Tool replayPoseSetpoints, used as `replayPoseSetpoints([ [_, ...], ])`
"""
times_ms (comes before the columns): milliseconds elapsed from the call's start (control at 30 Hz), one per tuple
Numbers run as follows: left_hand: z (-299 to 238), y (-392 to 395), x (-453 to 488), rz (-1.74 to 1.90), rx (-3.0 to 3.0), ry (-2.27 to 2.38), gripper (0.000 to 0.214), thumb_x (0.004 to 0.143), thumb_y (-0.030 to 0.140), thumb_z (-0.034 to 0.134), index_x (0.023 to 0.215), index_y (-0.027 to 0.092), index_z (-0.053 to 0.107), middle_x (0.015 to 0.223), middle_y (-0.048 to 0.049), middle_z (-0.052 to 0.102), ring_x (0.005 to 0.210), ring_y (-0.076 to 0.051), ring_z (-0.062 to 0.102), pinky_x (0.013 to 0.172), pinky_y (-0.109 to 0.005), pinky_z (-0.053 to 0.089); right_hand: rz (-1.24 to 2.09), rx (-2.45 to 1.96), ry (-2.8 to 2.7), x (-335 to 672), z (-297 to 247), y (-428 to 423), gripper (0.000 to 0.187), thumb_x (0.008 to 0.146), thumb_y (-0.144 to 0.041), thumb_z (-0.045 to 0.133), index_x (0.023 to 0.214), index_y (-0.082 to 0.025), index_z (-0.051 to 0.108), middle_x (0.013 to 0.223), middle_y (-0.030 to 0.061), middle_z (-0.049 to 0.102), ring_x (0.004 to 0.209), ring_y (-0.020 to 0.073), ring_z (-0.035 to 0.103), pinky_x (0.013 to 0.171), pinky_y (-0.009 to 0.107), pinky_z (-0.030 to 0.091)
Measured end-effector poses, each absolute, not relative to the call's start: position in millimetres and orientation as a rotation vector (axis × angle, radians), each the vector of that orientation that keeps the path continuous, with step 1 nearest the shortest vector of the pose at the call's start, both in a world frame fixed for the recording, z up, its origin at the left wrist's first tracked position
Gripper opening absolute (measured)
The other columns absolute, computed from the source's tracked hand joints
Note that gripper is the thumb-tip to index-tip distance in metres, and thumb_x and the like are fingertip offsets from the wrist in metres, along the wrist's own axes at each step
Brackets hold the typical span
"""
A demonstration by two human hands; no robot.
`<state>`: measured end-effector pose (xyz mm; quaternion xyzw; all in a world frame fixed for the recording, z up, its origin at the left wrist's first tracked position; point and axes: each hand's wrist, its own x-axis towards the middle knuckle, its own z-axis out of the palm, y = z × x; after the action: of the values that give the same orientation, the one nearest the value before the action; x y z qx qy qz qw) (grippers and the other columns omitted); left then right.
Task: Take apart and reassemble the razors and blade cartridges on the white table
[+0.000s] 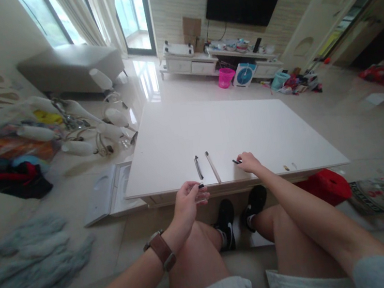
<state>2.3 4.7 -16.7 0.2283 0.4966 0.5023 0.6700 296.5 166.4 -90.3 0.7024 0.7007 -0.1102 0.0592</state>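
The left hand (186,198) pinches a small black piece (201,185) beside the near edge of a white rectangular table (217,120). The right hand (249,162) pinches a short black stick (235,162) over it. A slim pale stick (213,167) lies between.

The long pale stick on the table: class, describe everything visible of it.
The pale stick is slim, straight and beige-white, with a dark far tip; its material is unclear. It lies aslant on the white table, near end at the front edge, right of a shorter dark-and-silver tool. Neither left hand nor right hand touches it.
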Motion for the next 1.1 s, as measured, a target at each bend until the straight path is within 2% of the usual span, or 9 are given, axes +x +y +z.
replayPoseSetpoints([
  [300, -21, 7, 3, 1.133, 0.527, 1.103, 0.033, 0.073, 0.038, 0.073, 0.089, 0.015, 0.056, 0.079, -0.0085, 0.072, 0.066, -0.020, 0.071, 0.054, -0.025, 0.053, -0.227, 2.163, 2.123, 289, -100, 167, 0.025, 0.088, -0.027, 0.058, 0.108, -0.016, 0.070, 0.115, 0.0126, 0.063, 0.111, 0.0252, 0.052, 0.088, 0.031, 0.045],
  [500, -23, 9, 4, 1.147, 0.508, 1.091, 0.031, 0.074, 0.037, 0.073, 0.088, 0.016, 0.055, 0.076, -0.0073, 0.072, 0.061, -0.018, 0.070, 0.051, -0.025, 0.052, -0.185, 2.136, 2.157, 280, -102, 164, 0.016, 0.087, -0.023, 0.059, 0.087, -0.015, 0.073, 0.112, 0.0154, 0.062, 0.117, 0.0291, 0.048, 0.091, 0.033, 0.044],
  [667, -24, 9, 3, 1.198, 0.458, 1.082, 0.022, 0.081, 0.030, 0.067, 0.093, 0.016, 0.055, 0.081, -0.0089, 0.072, 0.069, -0.020, 0.072, 0.056, -0.026, 0.055, -0.244, 2.147, 2.244, 267, -101, 162, 0.016, 0.087, -0.018, 0.057, 0.084, -0.012, 0.071, 0.108, 0.0196, 0.063, 0.119, 0.0315, 0.048, 0.091, 0.034, 0.043],
  [767, -25, 10, 3, 1.214, 0.410, 1.068, 0.018, 0.083, 0.026, 0.064, 0.094, 0.016, 0.055, 0.082, -0.0091, 0.071, 0.072, -0.022, 0.073, 0.059, -0.028, 0.056, -0.377, 2.169, 2.311, 257, -96, 163, 0.013, 0.087, -0.016, 0.057, 0.082, -0.012, 0.069, 0.097, 0.0167, 0.067, 0.103, 0.0260, 0.058, 0.084, 0.031, 0.044],
  [867, -23, 11, 3, 1.219, 0.368, 1.046, 0.012, 0.086, 0.024, 0.058, 0.094, 0.015, 0.055, 0.083, -0.0103, 0.071, 0.072, -0.022, 0.074, 0.061, -0.029, 0.057, -0.571, 2.166, 2.434, 240, -85, 163, 0.013, 0.088, -0.020, 0.056, 0.081, -0.014, 0.065, 0.085, 0.0100, 0.069, 0.082, 0.0189, 0.061, 0.075, 0.028, 0.044],
  [1000, -18, 11, 2, 1.229, 0.331, 1.045, 0.011, 0.088, 0.022, 0.051, 0.094, 0.014, 0.056, 0.087, -0.0115, 0.072, 0.071, -0.022, 0.073, 0.062, -0.030, 0.058, -0.874, 2.082, 2.638, 210, -67, 155, 0.011, 0.088, -0.024, 0.052, 0.083, -0.017, 0.058, 0.082, 0.0040, 0.069, 0.077, 0.0146, 0.063, 0.068, 0.024, 0.046],
  [1067, -17, 10, 1, 1.241, 0.323, 1.048, 0.012, 0.088, 0.021, 0.051, 0.096, 0.014, 0.056, 0.089, -0.0120, 0.072, 0.073, -0.022, 0.073, 0.064, -0.030, 0.058, -1.167, 2.017, 2.731, 194, -57, 146, 0.008, 0.087, -0.025, 0.053, 0.090, -0.018, 0.055, 0.079, 0.0012, 0.068, 0.076, 0.0142, 0.066, 0.066, 0.023, 0.047],
  [1100, -16, 10, 1, 1.247, 0.317, 1.049, 0.013, 0.088, 0.021, 0.051, 0.097, 0.013, 0.056, 0.090, -0.0123, 0.072, 0.074, -0.022, 0.074, 0.065, -0.030, 0.058, -1.445, 1.969, 2.766, 188, -52, 141, 0.011, 0.085, -0.025, 0.056, 0.094, -0.019, 0.055, 0.076, -0.0004, 0.067, 0.075, 0.0147, 0.066, 0.064, 0.024, 0.048],
])
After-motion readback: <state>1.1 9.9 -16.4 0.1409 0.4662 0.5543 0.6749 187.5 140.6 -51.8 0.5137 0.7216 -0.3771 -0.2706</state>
